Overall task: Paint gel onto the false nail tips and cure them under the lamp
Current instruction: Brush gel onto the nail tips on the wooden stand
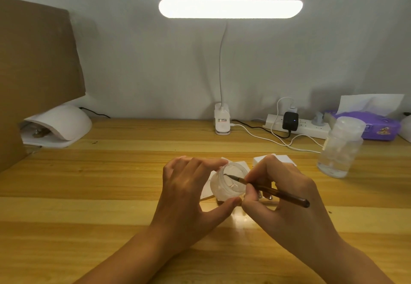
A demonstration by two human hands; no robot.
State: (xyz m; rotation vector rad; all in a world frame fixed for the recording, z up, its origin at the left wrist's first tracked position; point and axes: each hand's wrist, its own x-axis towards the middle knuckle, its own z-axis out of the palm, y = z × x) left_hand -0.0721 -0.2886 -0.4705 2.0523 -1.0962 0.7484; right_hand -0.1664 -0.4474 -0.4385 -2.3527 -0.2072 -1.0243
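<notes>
Toward the table's [100,172] front edge, the left grip [184,194] holds the tilted jar [223,191]; the right grip [289,214] pinches the brush [284,196], tip inside. Load sparingly (wipe excess on the rim).

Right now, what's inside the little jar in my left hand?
The brush tip sits inside the jar, amid clear glossy gel. The left hand hides its far side.

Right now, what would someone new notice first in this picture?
The glowing desk lamp bar shines brightest, high in the middle against the wall. Below it, over the wooden table, the left hand holds a small clear jar while the right hand dips a brown brush into it. A purple tissue pack stands out at the far right.
</notes>
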